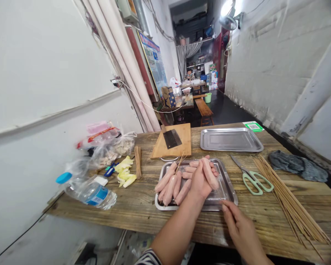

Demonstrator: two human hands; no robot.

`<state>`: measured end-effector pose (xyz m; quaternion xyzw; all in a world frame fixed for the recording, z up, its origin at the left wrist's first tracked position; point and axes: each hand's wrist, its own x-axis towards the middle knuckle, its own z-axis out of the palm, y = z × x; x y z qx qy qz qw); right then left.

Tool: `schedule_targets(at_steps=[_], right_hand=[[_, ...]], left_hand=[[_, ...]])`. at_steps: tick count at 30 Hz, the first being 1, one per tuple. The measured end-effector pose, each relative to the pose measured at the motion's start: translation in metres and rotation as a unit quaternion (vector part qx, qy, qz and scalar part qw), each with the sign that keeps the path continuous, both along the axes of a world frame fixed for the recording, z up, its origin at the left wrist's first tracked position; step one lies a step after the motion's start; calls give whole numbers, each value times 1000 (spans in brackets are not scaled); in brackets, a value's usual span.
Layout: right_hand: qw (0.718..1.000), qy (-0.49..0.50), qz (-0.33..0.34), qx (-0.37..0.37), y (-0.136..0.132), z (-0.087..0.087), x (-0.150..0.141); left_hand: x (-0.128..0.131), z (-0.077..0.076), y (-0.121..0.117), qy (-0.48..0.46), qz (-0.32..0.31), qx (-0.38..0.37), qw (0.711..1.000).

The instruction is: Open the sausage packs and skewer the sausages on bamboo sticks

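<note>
My left hand (200,184) is closed around a pale pink sausage (210,175) and holds it tilted above a metal tray (231,197). Just right of and below it, my right hand (238,224) is pinched, thumb against forefinger, near the tray's front edge. Whatever sits between those fingertips is too thin to make out. Several more sausages (169,189) lie in the tray's left and middle part. Thin wooden sticks (180,162) poke up from some of the sausages at the left.
Scissors (252,178), a spread of bamboo skewers (291,198) and a dark cloth (298,166) lie to the right. Behind are another tray (231,139) and a cutting board (186,141) with a cleaver (172,138). Cabbage leaves (125,172), a skewer bundle (138,162) and a water bottle (96,195) stand left.
</note>
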<state>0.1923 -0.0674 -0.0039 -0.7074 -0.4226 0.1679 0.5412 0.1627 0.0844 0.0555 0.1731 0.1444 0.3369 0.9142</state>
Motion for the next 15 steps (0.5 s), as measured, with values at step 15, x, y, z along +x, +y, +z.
schedule_targets(at_steps=[15], right_hand=[[898,436,56,7,-2,3,-8]], left_hand=[[-1,-3,-3,-24,-94,7,995]])
